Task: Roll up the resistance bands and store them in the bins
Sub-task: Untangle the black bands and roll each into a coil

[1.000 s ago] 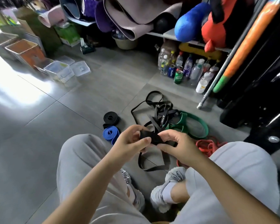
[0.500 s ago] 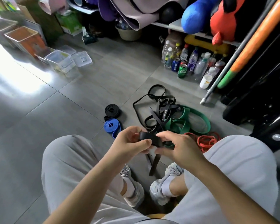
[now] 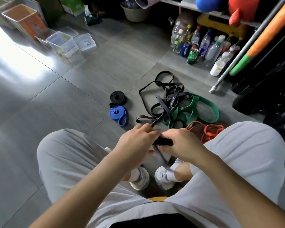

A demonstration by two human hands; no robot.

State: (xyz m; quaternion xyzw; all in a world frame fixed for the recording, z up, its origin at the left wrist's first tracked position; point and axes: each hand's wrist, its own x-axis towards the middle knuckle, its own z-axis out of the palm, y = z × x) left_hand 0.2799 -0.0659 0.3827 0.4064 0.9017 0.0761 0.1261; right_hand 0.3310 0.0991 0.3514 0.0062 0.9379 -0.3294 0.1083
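Where the fingers of both hands curl inward, they pinch a partly rolled black resistance band (image 3: 164, 142) between them. The left hand (image 3: 135, 143) grips its left side and the right hand (image 3: 183, 143) its right side. A loose tail (image 3: 160, 156) hangs from the roll at 6 o'clock, between the knees. At 12 o'clock lies a tangle of black bands (image 3: 169, 97); one strand reaches the left fingertips. A green band (image 3: 206, 102) overlaps the tangle at 1 o'clock. Red bands (image 3: 210, 130) lie at 2 o'clock, beside the right knee. At 10 o'clock, a rolled blue band (image 3: 117, 114) lies just beside a rolled black band (image 3: 117, 97). Clear bins (image 3: 62, 44) stand well apart, farther out at 10 o'clock.
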